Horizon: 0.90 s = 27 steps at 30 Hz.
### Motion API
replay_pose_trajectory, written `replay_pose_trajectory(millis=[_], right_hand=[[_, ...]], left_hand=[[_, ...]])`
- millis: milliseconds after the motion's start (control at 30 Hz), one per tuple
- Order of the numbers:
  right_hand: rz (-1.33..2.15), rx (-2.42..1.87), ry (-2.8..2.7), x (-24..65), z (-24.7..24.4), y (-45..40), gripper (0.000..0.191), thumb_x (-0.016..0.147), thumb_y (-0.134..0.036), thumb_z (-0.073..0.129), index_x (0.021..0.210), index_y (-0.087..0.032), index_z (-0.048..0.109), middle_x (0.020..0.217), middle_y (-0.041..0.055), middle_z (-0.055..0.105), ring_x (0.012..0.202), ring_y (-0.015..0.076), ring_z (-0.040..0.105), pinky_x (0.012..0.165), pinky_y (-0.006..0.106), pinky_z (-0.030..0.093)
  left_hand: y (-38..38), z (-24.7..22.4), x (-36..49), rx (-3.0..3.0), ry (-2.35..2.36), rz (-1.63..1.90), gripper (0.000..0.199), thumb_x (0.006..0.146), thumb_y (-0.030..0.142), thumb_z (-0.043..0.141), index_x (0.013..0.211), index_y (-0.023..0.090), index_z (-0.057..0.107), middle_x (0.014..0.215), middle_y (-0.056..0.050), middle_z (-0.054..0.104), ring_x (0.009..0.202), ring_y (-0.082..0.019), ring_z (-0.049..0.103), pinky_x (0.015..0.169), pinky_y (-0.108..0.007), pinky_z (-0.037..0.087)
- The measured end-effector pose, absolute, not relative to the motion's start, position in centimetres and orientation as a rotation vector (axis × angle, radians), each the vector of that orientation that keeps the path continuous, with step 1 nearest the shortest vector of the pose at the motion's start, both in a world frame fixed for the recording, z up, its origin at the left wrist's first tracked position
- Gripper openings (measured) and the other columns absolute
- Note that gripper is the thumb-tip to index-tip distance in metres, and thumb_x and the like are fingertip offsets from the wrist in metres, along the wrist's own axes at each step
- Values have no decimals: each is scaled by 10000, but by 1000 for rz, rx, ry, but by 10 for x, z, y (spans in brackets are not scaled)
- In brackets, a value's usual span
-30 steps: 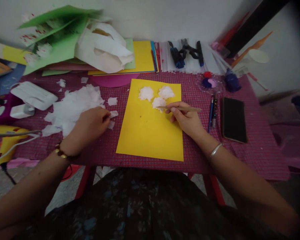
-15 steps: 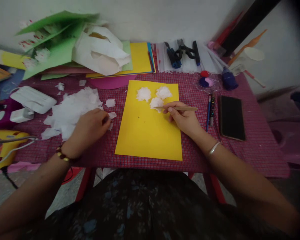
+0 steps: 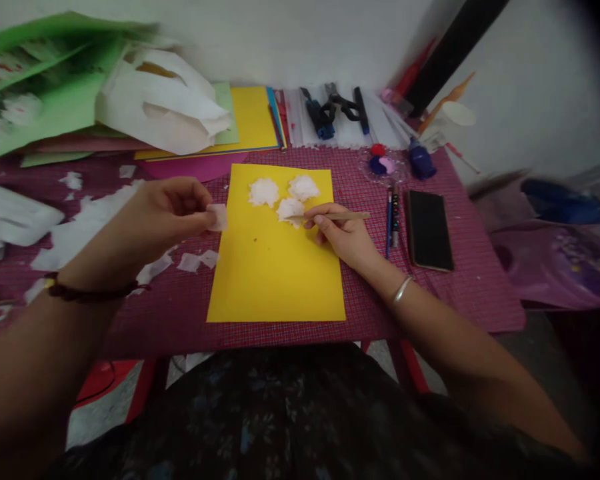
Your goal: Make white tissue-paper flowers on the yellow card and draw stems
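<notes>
Left hand (image 3: 163, 213) raised, pinching paper square (image 3: 219, 217), shifted from beside pile (image 3: 97, 215) toward sheet (image 3: 280, 283), right hand (image 3: 341, 235) still gripping stick (image 3: 353, 215)

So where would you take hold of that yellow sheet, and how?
The yellow sheet is probably best pinched at its near edge, from the person's side: it lies flat, the white tufts sit toward its far edge, and the right hand crosses its right edge.
</notes>
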State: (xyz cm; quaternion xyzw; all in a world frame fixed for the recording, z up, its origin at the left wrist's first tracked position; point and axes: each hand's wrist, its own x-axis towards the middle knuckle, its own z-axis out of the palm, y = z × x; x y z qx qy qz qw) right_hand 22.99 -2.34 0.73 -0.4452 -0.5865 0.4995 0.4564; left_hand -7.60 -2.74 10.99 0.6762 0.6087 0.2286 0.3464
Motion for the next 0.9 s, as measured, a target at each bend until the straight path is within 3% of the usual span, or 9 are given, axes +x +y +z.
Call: replay_pose_trajectory(millis=[167,367,567,733,900], right_hand=[[1250,-1128,-1444,230,6,-22,121,1034,-334,668,1036,-233,735,908,-6,747,589,74,564,564,230,502],[1274,-1059,-1409,229,0,-20,134,1035,-361,674,1031,-235,718,924,-11,733,571,64,550,542,216,487],[1288,-1084,-1387,229,-1,-20,148,1031,-381,667,1017,-240,711,950,-7,735,570,66,542,551,218,507],[1257,-1083,-1401,230,2,-22,232,1036,-469,661,1088,-248,707,980,2,737,585,72,548,572,238,518],[1171,-1014,-1438,230,8,-29,321,1019,-560,650,979,-243,683,912,15,701,683,108,582,625,258,540]], left_hand=[[8,93,-35,1759,1224,394,286,760,447,693,856,182,742,806,-30,702,723,-152,569,640,-271,414],[42,65,-14,1939,1032,143,322,742,488,642,858,207,750,773,-20,709,705,-176,594,656,-281,437],[40,36,-8,1991,1135,344,186,711,390,651,778,238,568,676,8,591,647,-172,561,627,-284,437],[36,28,-1,2029,1228,456,105,743,321,607,802,247,561,735,-8,638,698,-187,601,674,-302,470],[34,32,4,2051,1256,465,78,778,286,601,803,233,549,764,-14,656,739,-192,636,716,-311,487]])
